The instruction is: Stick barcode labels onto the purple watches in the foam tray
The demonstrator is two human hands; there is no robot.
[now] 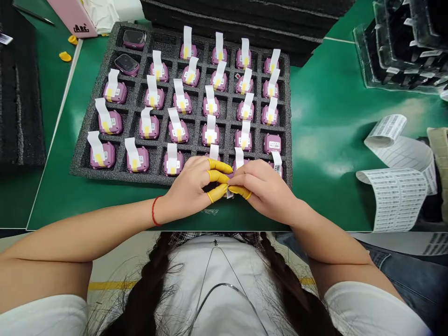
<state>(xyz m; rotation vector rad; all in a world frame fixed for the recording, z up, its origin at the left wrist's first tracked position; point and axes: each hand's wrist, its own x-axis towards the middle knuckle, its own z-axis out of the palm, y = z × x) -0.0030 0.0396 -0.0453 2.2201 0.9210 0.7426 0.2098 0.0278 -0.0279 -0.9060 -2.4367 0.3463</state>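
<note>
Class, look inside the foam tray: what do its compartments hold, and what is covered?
Purple devices, most bearing white strips; two show dark screens. At the near side of the foam tray, the left hand and right hand hide some contents.

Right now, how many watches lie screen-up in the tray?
2: one watch in the tray's far left corner, another just nearer. More may hide under your left hand or right hand.

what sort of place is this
Probably a factory assembly or packing bench: matching purple devices sit in rows in a foam tray, and a curling strip of printed labels lies to the right.
</note>
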